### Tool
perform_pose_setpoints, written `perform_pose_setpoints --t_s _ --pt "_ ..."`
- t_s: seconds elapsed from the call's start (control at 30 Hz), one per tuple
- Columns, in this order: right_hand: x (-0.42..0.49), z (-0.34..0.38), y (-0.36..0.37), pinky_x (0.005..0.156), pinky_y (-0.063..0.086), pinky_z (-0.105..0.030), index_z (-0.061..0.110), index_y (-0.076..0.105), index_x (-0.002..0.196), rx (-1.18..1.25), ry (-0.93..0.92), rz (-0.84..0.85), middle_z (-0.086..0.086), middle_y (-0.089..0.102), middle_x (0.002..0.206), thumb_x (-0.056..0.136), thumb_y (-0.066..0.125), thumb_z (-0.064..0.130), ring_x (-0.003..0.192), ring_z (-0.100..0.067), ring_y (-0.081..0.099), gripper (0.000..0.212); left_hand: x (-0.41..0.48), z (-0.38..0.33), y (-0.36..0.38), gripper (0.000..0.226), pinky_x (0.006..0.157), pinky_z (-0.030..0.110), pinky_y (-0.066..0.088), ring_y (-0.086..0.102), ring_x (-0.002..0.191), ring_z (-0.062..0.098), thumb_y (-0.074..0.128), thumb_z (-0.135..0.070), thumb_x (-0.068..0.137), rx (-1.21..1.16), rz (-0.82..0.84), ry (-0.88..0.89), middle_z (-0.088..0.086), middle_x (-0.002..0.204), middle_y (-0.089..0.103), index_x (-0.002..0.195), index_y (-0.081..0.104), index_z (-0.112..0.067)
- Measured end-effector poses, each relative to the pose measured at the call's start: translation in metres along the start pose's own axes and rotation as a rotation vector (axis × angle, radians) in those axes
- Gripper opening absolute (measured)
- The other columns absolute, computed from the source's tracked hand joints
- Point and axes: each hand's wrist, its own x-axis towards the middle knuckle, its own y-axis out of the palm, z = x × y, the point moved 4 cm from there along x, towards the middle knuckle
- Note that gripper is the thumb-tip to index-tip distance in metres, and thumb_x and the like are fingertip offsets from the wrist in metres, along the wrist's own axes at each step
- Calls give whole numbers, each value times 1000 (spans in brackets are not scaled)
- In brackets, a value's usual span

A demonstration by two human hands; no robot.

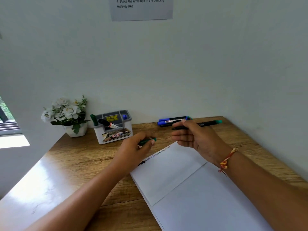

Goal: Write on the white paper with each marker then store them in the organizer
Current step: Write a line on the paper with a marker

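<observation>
1. We saw a person's left hand [133, 147] with its fingers curled round a small dark green marker cap [147, 141], above the brown wooden desk [75, 164] by the paper's far edge.
2. The right hand [195, 137] pinched a slim black marker with a teal end [206, 124], held roughly level, its dark end pointing towards the cap but apart from it.
3. The white sheet of paper [166, 172] lay slanted from the desk's near edge towards its middle, with scribbles along its far edge.
4. The grey and white plastic organizer [115, 132] stood at the far edge, left of the middle. It held a green marker [93, 120], a black marker [106, 123] and a blue marker [125, 117].
5. A few loose blue markers [173, 121] lay along the far edge, behind the right hand.
6. A white pot of white flowers [71, 114] stood at the far left corner, just beside the organizer.
</observation>
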Motion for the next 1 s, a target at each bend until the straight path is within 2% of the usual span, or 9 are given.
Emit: perform_pose_setpoints --t_s 0.1,0.2,0.27,0.37,0.53,0.6,0.77,0.9,1.0 --pt "6 -10 -5 73 62 -31 10 75 104 -158 6 -87 -14 79 96 101 58 27 89 -22 78 24 1 -1 2 19 67 8 43 58 80 -7 61 -12 94 153 9 44 -20 94 64 98 64 -31" --pt "9 -29 1 69 62 -24 10 75 99 -268 15 -107 -10 78 90 96 66 14 79 -15 76 11 3 -3 10 21 73 17 46 57 89 3 61 -6 89 243 35 103 -13 99 63 96 62 -26" --pt "11 -36 1 66 61 -20 8 75 100 -355 -1 -119 -11 78 88 94 67 11 76 -13 75 11 5 -5 15 24 80 23 49 56 93 3 58 -10 91 309 65 115 -11 107 61 109 62 -27" --pt "14 -39 1 67 61 -19 15 76 98 -419 -16 -140 -9 79 89 94 66 16 79 -11 77 10 6 -5 28 40 89 29 49 53 107 9 49 -18 96 451 154 133 -8 124 53 134 52 -29" --pt "17 -41 -1 71 62 -23 16 79 91 -396 26 -218 -4 80 82 97 64 32 78 -13 77 23 6 11 42 43 88 33 44 49 109 16 39 -28 102 614 306 128 -2 117 52 144 44 -34" --pt "20 -43 -5 72 63 -25 15 80 89 -379 55 -251 -6 79 82 96 65 29 77 -15 77 22 7 17 43 42 90 33 44 48 109 15 39 -32 102 613 322 122 -4 115 54 143 44 -36" --pt "18 -40 -10 62 60 -16 12 78 87 -415 63 -243 -7 78 78 90 71 16 66 -6 74 9 7 21 45 42 93 36 44 48 108 15 37 -34 102 610 330 134 -4 114 55 144 43 -39" --pt "18 -41 -11 72 59 -27 13 79 78 -563 21 -206 -9 78 80 77 73 9 68 -11 69 7 8 24 45 42 93 37 44 49 108 15 37 -34 102 596 332 134 -3 114 55 143 44 -39" --pt "19 -41 -9 58 53 -17 7 78 78 -586 14 -213 -3 76 71 76 70 7 62 -7 66 8 8 25 45 42 90 36 44 49 107 16 38 -34 102 589 322 139 -3 113 55 143 45 -38"
